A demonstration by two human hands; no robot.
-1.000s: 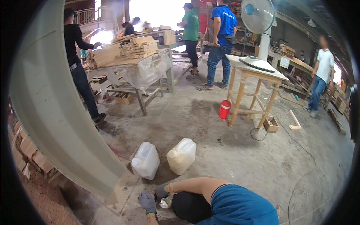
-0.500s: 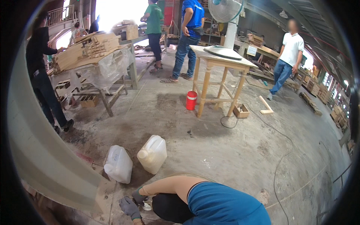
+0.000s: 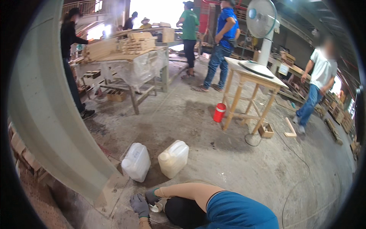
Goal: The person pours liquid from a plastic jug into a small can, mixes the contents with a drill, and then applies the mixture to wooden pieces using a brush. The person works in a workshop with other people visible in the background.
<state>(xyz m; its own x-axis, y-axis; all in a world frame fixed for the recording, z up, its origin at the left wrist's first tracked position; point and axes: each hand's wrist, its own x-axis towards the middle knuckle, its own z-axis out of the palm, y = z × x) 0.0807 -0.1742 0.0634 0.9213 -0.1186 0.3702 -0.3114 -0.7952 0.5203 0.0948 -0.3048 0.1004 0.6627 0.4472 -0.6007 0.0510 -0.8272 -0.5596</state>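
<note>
Left grip: a grey gloved hand [image 3: 139,206], low over the floor, fingers bent; whether they are apart or clamped on something I cannot tell.
Right grip: a second grey gloved hand [image 3: 153,196], just beside the left grip; its fingertips are hidden, so I cannot tell what it closes on.
Cup: a small white cup [image 3: 155,208] by the floor, close against the right grip and just right of the left one; whether either touches it is unclear.
Right arm: a tan sleeve [image 3: 190,189] running from the right grip to a blue shirt [image 3: 240,212].
Knee: a dark knee [image 3: 183,212] right of both grips.
Jugs: a white jug [image 3: 137,164] just beyond the grips, and a yellowish jug [image 3: 175,160] beside it, to the right.
Column: a pale column [image 3: 65,126], its foot left of the grips.
Floor: grey, stained concrete [image 3: 236,164] around the grips.
Plank desk: well beyond the grips, a desk [image 3: 144,56] with stacked planks [image 3: 105,49] and a plastic sheet [image 3: 141,70].
Fan desk: far off, right of the grips, a wooden desk [image 3: 234,64] bearing a fan [image 3: 261,19]; near its legs, a red can [image 3: 219,113] and a small wooden box [image 3: 266,131].
People: four standing well apart from the grips, in black [image 3: 70,49], green [image 3: 189,24], blue [image 3: 225,23] and white [image 3: 320,72] tops.
</note>
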